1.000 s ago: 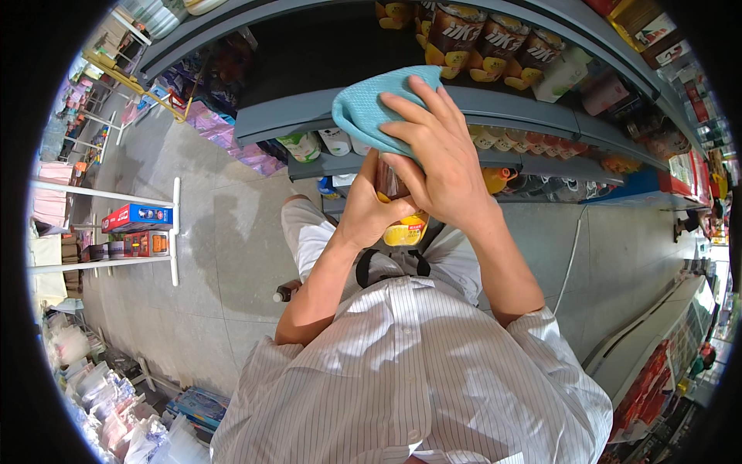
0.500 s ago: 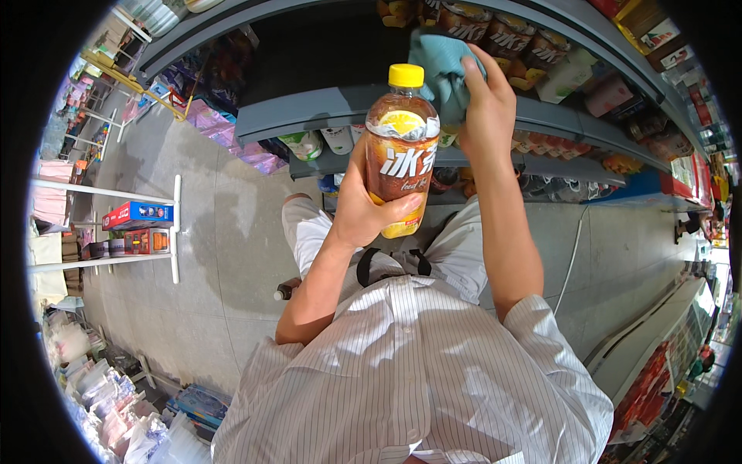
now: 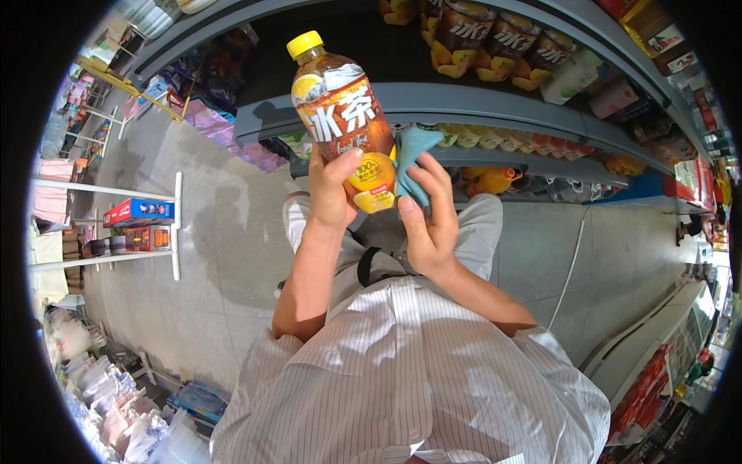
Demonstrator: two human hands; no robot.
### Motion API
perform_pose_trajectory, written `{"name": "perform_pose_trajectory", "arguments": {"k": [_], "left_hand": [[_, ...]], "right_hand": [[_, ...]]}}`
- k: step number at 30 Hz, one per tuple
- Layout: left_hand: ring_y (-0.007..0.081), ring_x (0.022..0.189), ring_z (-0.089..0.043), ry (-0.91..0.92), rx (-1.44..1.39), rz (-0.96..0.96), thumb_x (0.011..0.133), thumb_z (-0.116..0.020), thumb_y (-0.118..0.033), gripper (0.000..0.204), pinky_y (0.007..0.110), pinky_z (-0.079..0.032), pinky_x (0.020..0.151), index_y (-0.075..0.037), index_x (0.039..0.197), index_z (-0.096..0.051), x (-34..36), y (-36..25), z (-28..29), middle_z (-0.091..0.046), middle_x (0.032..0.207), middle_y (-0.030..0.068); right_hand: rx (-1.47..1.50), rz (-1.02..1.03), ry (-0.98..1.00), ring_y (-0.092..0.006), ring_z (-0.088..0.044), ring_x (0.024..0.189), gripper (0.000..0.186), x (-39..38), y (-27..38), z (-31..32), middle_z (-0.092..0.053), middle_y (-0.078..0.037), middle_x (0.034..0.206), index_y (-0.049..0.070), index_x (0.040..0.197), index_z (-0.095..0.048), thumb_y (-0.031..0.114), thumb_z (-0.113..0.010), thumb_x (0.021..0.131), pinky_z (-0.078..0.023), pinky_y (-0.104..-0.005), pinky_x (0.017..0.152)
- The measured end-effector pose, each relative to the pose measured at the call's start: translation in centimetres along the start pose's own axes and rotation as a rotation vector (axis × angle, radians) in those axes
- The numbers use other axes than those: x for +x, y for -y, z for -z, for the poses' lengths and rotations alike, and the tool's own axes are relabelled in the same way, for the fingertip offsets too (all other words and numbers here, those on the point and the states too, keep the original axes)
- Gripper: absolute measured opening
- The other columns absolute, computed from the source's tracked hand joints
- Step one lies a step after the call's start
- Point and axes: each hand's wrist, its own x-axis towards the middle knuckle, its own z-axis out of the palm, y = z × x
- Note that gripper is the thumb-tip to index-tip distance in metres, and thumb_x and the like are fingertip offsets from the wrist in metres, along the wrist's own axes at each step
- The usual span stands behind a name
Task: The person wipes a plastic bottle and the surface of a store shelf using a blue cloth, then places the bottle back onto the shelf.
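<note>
While we look down past our striped shirt (image 3: 402, 371), the grey shelving (image 3: 495, 104) ahead holds the most: the upper shelf carries a row of brown drink bottles (image 3: 495, 35) with dark labels, and the lower shelf a line of smaller packs and bottles (image 3: 541, 143) that the lens bends and blurs too much for us to sort. To our left a white wire rack (image 3: 116, 224) holds a few flat boxes, red and blue.

Raised in front of the shelves is the tea bottle (image 3: 344, 120), amber liquid filling it nearly to its yellow cap, tilted slightly left. Our left hand (image 3: 332, 193) is clamped around its lower part, thumb across the label. Our right hand (image 3: 429, 220) presses a teal cloth (image 3: 413, 158) against the bottle's right side, fingers closed on the cloth. The two hands sit close together, both forearms rising from the chest.

The bottle's base is hidden behind the left hand, and most of the cloth lies behind the right fingers.
</note>
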Motion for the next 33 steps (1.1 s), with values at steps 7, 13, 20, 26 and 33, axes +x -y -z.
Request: {"name": "perform_pose_trajectory", "arguments": {"k": [7,13,20,26,33], "left_hand": [[0.0299,0.123,-0.061,0.141,-0.206,-0.003,0.087,-0.065,-0.030,0.071,0.042,-0.051,0.103,0.000,0.146,-0.040,0.4,0.5,0.2,-0.059,0.134,0.0194],[0.0164,0.112,-0.061,0.068,0.189,-0.236,0.085,-0.073,-0.004,0.064,0.034,-0.052,0.097,-0.002,0.139,-0.038,-0.6,1.3,-2.1,-0.057,0.127,0.0098],[0.0155,0.115,-0.059,0.076,0.276,-0.168,0.093,-0.065,-0.005,0.055,0.032,-0.051,0.098,-0.003,0.141,-0.039,-2.1,2.2,-2.1,-0.056,0.130,0.0091],[0.0188,0.106,-0.065,0.128,-0.143,0.137,0.089,-0.071,-0.030,0.067,0.035,-0.055,0.092,-0.002,0.142,-0.042,-3.0,1.9,-1.5,-0.061,0.125,0.0100],[0.0341,0.099,-0.069,0.518,-0.703,0.419,0.086,-0.059,-0.064,0.088,0.045,-0.060,0.083,0.006,0.138,-0.047,-2.5,1.3,-1.0,-0.062,0.121,0.0256]], "right_hand": [[1.018,-0.768,-0.095,-0.0193,-0.045,0.129,0.052,-0.1,1.3,-0.9,-0.045,-0.012,0.142,0.005,0.146,-0.037,0.026,-0.057,0.103,-0.033,-0.0347,0.112],[0.527,-0.416,-0.256,-0.0249,-0.048,0.133,0.050,0.7,0.3,-0.8,-0.047,-0.014,0.147,-0.002,0.149,-0.038,0.017,-0.052,0.105,-0.035,-0.0437,0.114],[-0.250,0.472,0.231,-0.0419,-0.044,0.139,0.039,5.7,3.2,2.0,-0.051,-0.023,0.146,0.000,0.127,-0.063,-0.001,-0.060,0.088,-0.032,-0.0525,0.115],[0.169,0.078,0.122,-0.0309,-0.051,0.133,0.040,8.9,3.1,1.1,-0.046,-0.022,0.148,0.000,0.135,-0.049,0.011,-0.059,0.098,-0.040,-0.0372,0.109],[0.810,-0.444,0.476,-0.0181,-0.062,0.109,0.071,12.0,2.0,3.3,-0.062,-0.015,0.123,-0.003,0.140,-0.043,0.033,-0.074,0.088,-0.053,-0.0335,0.094]]}}
